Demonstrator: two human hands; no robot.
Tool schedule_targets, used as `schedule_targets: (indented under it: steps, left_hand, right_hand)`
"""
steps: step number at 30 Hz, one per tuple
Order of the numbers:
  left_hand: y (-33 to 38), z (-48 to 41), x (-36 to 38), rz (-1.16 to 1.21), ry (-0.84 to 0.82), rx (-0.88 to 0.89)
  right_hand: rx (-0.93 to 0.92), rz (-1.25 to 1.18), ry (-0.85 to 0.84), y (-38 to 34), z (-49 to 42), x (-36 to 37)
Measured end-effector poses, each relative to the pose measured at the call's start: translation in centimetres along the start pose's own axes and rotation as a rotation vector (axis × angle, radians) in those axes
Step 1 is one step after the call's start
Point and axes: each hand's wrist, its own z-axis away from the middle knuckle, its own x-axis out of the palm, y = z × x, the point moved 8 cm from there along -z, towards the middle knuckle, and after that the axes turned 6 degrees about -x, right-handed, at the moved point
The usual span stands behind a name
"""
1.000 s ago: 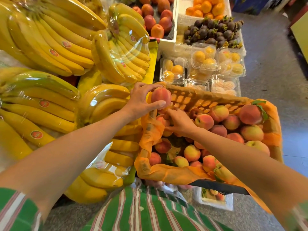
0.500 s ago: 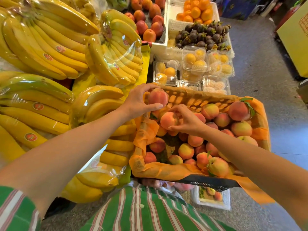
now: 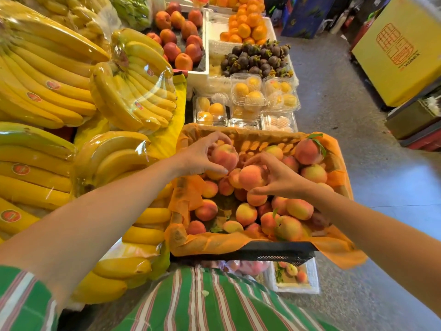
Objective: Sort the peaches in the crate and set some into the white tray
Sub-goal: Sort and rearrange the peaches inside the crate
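Observation:
A black crate [image 3: 274, 253] lined with orange paper holds several peaches [image 3: 245, 213]. My left hand [image 3: 200, 156] grips one peach [image 3: 225, 156] above the crate's far left corner. Beside it, my right hand [image 3: 279, 175] holds a second peach [image 3: 251, 176] just over the pile. Both peaches are lifted clear of the others. A white tray [image 3: 294, 277] with a few peaches in it sits on the ground below the crate's near edge, partly hidden by the crate.
Wrapped banana bunches [image 3: 128, 91] fill the left side, right against the crate. Behind the crate are clear boxes of yellow fruit [image 3: 247, 91], mangosteens [image 3: 255, 58], oranges [image 3: 245, 27] and a tray of red fruit [image 3: 181, 44]. A concrete floor [image 3: 358, 144] and a yellow carton [image 3: 401, 51] are on the right.
My right hand picked a peach out of the pile and lifted it up next to the peach in my left hand. The left hand kept its peach.

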Motion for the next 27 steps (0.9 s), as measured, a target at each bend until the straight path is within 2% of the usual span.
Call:
schedule_targets:
  steps: [2, 5, 8, 11, 21, 27]
  left_hand:
    - [-0.2, -0.6, 1.4, -0.111, -0.080, -0.075]
    - [-0.6, -1.1, 4.2, -0.418, -0.290, -0.159]
    - [-1.3, -1.1, 7.2, -0.664, -0.492, -0.176]
    - [-2.7, -1.1, 9.5, -0.798, -0.581, -0.156]
    - [-7.4, -1.6, 13.4, -1.066, -0.588, -0.178]
    - [-7.9, -1.9, 12.5, -1.079, -0.499, -0.156]
  right_hand:
    - [0.050, -0.024, -0.012, 0.7, 1.6, -0.7]
    - [0.138, 0.042, -0.102, 1.9, 4.0, -0.6]
    - [0.147, 0.108, -0.217, 2.1, 5.5, 0.7]
    - [0.106, 0.186, -0.259, 2.0, 5.7, 1.6]
    - [0.081, 0.380, -0.374, 2.9, 5.5, 3.2]
    - [0.053, 0.374, -0.456, 1.9, 4.9, 4.4]
